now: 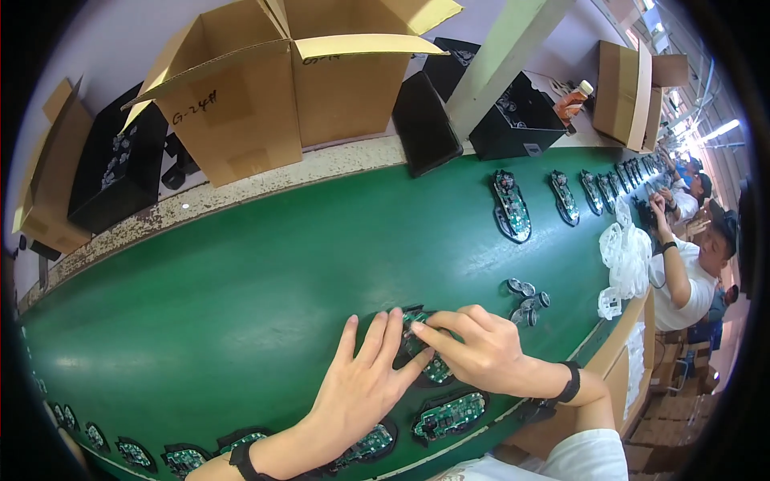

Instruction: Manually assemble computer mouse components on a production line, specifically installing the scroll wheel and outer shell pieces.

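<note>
Under my hands, on the green work surface (265,264), lies a green circuit board in a black housing (437,370), partly covered by my fingers. My left hand (365,377) is spread flat, its fingertips at the board's left edge and its thumb across the board. Over the upper part of the board, my right hand (485,349) has thumb and forefinger pinched together; whatever is between them is hidden. Close to my right wrist, another board in a black housing (451,417) rests on the surface. Small clear-and-black round parts (527,303) sit to the right.
Several similar boards (511,207) line the far right, others (135,454) the near left edge. Cardboard boxes (233,120) and black bins (517,120) stand along the back ledge beside a slanted post (505,64). White plastic bags (627,252) lie right; a co-worker (694,280) is beyond.
</note>
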The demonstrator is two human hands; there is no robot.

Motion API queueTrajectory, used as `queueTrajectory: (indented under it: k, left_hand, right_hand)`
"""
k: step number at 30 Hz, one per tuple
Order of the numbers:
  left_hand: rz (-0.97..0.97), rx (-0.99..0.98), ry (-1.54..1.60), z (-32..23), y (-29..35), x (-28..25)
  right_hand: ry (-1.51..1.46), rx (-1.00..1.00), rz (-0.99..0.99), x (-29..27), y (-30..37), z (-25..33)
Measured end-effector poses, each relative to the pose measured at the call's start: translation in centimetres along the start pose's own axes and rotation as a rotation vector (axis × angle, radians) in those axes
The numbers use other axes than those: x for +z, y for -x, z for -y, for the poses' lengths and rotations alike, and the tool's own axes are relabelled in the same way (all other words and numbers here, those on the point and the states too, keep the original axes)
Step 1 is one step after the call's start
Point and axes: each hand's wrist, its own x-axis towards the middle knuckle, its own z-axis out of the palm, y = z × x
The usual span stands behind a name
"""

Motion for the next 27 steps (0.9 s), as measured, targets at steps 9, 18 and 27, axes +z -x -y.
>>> queueTrajectory:
  k: [9,18,27]
  left_hand:
    - [0.211,-0.158,-0.265,-2.9,3.1,-2.7]
    - [0.229,-0.140,-0.193,-2.5,2.8,-2.6]
    - [0.202,-0.134,-0.162,-2.2,2.8,-2.2]
  right_hand:
    - [-0.228,0.247,0.057,-0.7,3.2,1.4]
    - [-0.317,0.273,0.029,0.9,3.3,2.0]
    - [-0.264,0.250,-0.026,1.2,3.4,2.6]
